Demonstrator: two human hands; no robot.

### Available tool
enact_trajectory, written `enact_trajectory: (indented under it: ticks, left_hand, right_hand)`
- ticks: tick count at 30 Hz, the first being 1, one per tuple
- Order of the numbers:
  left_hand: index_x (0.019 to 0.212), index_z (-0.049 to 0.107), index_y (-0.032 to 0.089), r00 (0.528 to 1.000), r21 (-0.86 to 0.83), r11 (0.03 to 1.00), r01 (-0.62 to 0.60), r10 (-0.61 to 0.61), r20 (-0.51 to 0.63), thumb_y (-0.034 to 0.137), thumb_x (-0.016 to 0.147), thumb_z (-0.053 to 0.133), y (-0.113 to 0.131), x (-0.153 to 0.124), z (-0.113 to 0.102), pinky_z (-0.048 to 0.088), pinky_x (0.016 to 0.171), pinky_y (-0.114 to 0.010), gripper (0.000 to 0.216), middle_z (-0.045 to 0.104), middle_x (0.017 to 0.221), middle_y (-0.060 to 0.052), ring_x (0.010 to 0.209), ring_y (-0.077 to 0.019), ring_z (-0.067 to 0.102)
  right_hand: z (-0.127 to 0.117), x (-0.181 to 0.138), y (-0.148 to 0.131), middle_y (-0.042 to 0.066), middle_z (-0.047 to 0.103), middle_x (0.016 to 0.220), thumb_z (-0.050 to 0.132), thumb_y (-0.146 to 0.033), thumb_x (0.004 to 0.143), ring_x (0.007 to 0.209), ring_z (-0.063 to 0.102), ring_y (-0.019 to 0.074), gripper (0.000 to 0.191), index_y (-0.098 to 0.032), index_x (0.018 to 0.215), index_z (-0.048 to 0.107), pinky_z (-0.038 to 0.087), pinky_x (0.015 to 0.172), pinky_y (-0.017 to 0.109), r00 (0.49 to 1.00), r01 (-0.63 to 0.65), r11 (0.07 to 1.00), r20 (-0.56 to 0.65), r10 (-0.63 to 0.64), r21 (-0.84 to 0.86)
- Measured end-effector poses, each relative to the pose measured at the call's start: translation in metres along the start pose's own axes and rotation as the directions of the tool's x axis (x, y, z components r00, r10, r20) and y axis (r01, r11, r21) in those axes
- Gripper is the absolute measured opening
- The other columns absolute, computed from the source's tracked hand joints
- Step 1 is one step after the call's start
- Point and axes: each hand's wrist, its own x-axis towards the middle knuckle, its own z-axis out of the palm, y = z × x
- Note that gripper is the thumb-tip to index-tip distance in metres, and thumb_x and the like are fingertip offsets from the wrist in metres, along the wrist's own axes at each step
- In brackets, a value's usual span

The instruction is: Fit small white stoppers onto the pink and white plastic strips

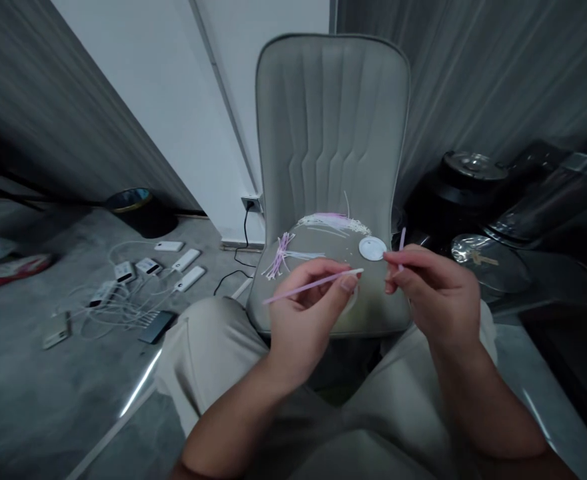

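My left hand is closed, with a thin pink stick pinched between thumb and forefinger. The stick slants up to the right and has a white tip. Close by on the right, my right hand pinches a shorter pink stick that points upward. Just beyond its fingertips a round white lid-like disc lies on the grey chair seat. A bundle of pink and white sticks lies at the seat's left, and a heap of white and pink pieces sits against the backrest.
The chair's tall backrest stands ahead. On the floor at left are tangled white cables, several power banks and a black bin. At right stand a dark round appliance and a clear plastic bag.
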Motion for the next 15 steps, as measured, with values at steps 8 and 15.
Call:
enact_trajectory:
  ticks: [8, 15]
  left_hand:
    - [0.084, 0.077, 0.020, 0.993, 0.014, 0.994, -0.112, 0.111, 0.032, 0.023, 0.080, 0.082, 0.008, -0.001, -0.007, 0.062, 0.071, -0.020, 0.007, 0.078, 0.083, -0.001, 0.071, -0.0101, 0.073]
    - [0.085, 0.079, 0.022, 0.989, 0.058, 0.987, -0.148, 0.147, 0.021, 0.020, 0.081, 0.081, -0.001, 0.006, -0.009, 0.059, 0.064, -0.018, 0.005, 0.077, 0.080, 0.000, 0.069, -0.0092, 0.072]
  right_hand:
    - [0.012, 0.010, -0.024, 0.002, 0.068, 0.108, 0.080, -0.014, 0.079, 0.086, 0.060, 0.0148, 0.028, -0.036, 0.097, 0.083, 0.049, 0.075, 0.034, 0.919, 0.344, 0.883, -0.079, -0.386, -0.318]
    - [0.014, 0.002, -0.005, -0.004, 0.072, 0.077, 0.064, -0.011, 0.091, 0.070, 0.064, 0.0138, 0.039, -0.038, 0.115, 0.077, 0.050, 0.068, 0.032, 0.976, 0.197, 0.974, -0.075, -0.206, -0.113]
